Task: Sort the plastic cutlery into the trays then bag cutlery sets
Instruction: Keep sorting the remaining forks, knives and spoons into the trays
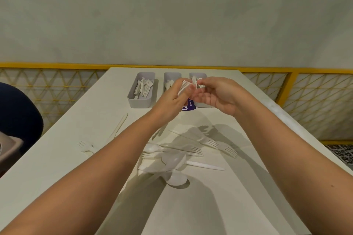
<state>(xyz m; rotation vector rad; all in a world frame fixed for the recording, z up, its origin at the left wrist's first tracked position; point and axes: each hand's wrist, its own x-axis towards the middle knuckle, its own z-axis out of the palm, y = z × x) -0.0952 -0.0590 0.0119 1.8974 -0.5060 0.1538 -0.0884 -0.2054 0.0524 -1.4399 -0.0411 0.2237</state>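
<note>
grey plaster wall (172, 15) fills the upper half of the view, with a yellow-framed lattice railing (305, 101) along its foot. a white table (57, 168) runs from 6 o'clock towards 12, and a dark blue rounded seat back (17, 112) shows at 9 o'clock off its edge. both bare forearms reach up the middle of the table. the left hand (172, 99) is raised above the table with its fingers curled round a bundle of white cutlery (184, 85). the right hand (219, 95), at 3 o'clock of the left and touching it, pinches the top of the same bundle between thumb and forefinger, while its other fingers hang loose and half spread. a purple-printed packet (190, 106) hangs just below where the hands meet; which hand carries it cannot be told. three grey trays stand side by side at the table's 12 o'clock end: the left tray (133, 101) holds white forks, the middle tray (172, 75) and the right tray (204, 105) are mostly hidden behind the hands. at 6 o'clock of the hands a loose pile of cutlery (172, 158), spoons and forks crossing each other, lies on the table. two forks (219, 145) lie at its 2 o'clock side, a single spoon (176, 178) at its 6 o'clock edge, a slim knife (119, 126) at 10 o'clock, and a lone fork (84, 147) at 9 o'clock.
</note>
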